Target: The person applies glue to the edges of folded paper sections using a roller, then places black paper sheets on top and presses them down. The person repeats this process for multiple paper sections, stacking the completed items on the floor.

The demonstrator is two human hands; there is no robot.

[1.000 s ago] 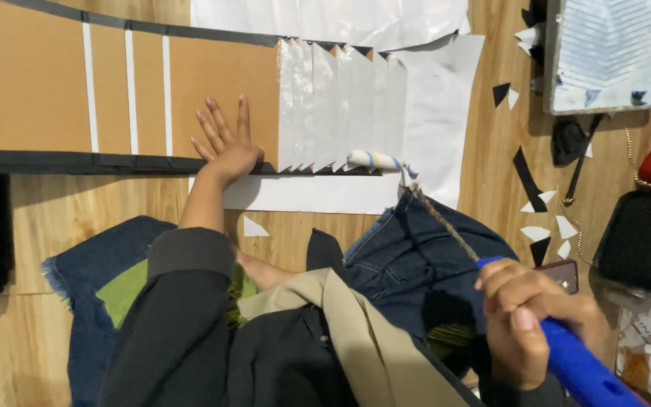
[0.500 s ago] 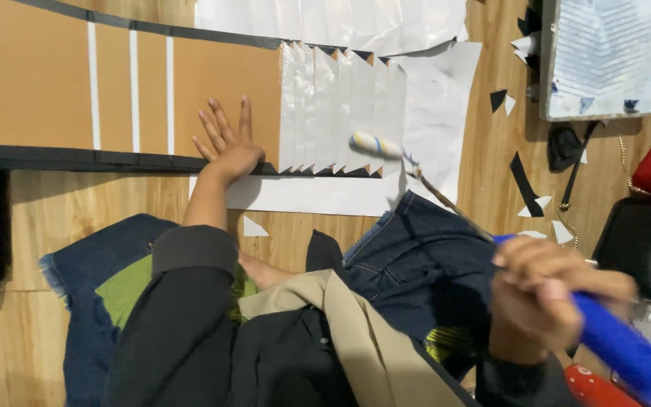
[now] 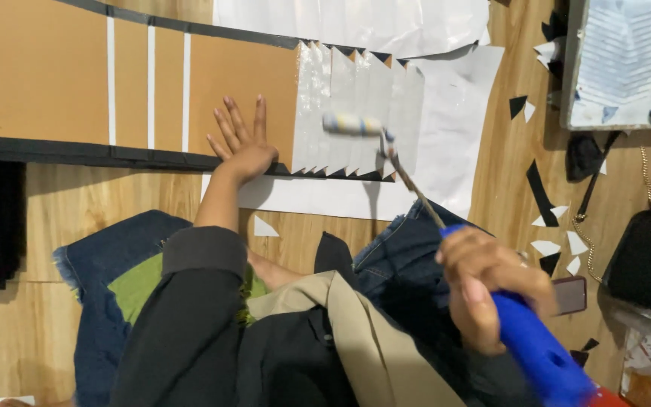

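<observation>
- Paint roller point(image 3: 352, 123): a small roller with a pale sleeve lies on the row of white painted strips point(image 3: 359, 113), at their upper middle; its thin wire frame runs down and to the right to a blue handle point(image 3: 536, 343).
- Right hand point(image 3: 487, 283): fingers are closed around the top of the blue handle, low at the right of the view and well apart from the roller head.
- Left hand point(image 3: 244, 147): spread flat with fingers fanned, it presses on the brown cardboard panel point(image 3: 39, 75) just left of the painted strips, holding nothing.
- Technique: rolling well here seems to call for light, even strokes along the strips, with the flat hand steadying the panel and staying off the wet area.
- Panel: it has narrow white stripes and a black border point(image 3: 77, 151), and it lies on a wooden floor point(image 3: 114, 188) over a white sheet point(image 3: 453, 98).
- Paint tray point(image 3: 627, 60): it sits at the upper right and probably holds white paint, though its contents are hard to read.
- Surroundings: black and white paper offcuts point(image 3: 548, 249) are scattered to the right, near a black bag point(image 3: 649, 260).
</observation>
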